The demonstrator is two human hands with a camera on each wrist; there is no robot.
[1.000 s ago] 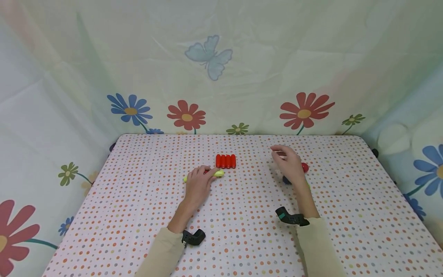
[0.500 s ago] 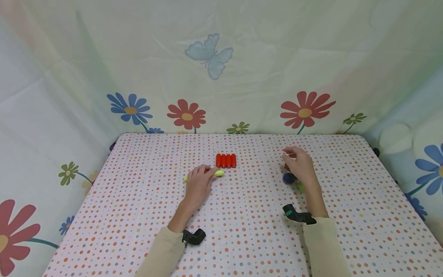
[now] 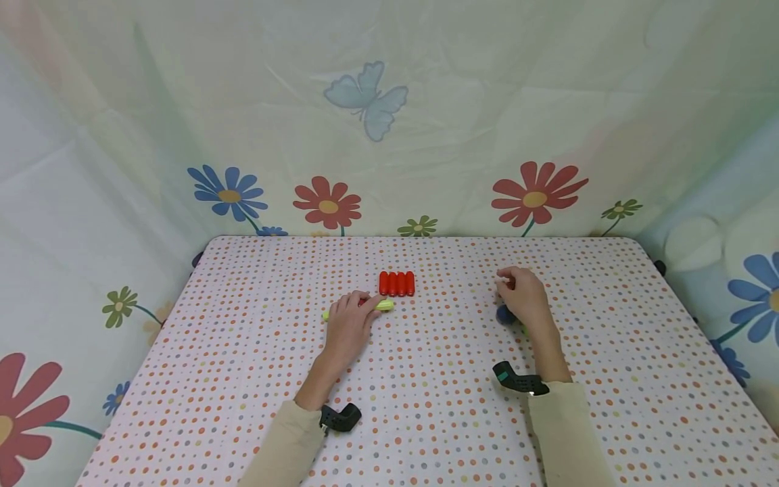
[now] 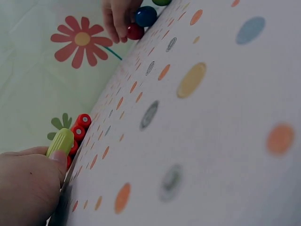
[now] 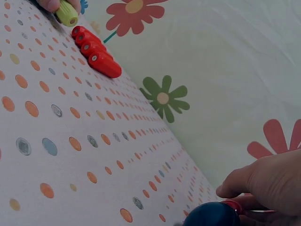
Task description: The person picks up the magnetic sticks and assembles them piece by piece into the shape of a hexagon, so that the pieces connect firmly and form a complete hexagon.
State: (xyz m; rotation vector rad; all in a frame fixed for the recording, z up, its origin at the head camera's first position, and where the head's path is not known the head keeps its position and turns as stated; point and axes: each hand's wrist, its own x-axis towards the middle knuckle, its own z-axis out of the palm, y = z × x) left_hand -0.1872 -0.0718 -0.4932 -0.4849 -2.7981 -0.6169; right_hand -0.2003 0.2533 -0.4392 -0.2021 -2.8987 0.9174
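Note:
My left hand [image 3: 348,323] grips a yellow-green ribbed stick [image 3: 385,306] lying across under its fingers, both ends showing. A bit of red [image 3: 362,302] peeks out between the left fingers; its shape is hidden. Just behind stand several red sticks [image 3: 397,283] side by side in a row. Over at the right, my right hand [image 3: 528,297] has its fingers curled at a small red ball [image 5: 233,205], which the hand hides in the head view. Close to it is a dark blue ball [image 3: 505,314]. A green ball [image 4: 161,2] sits beyond the blue one, mostly covered by the wrist.
A white tabletop with coloured dots [image 3: 438,379] lies under everything. Flower-printed cloth [image 3: 450,135] rises behind the table's far edge and along both sides. Each wrist wears a black camera mount, such as the right one [image 3: 517,380].
My right hand has moved right and lowered to the red ball, which it now covers. The blue ball came into fuller view. My left hand and its stick have stayed in place.

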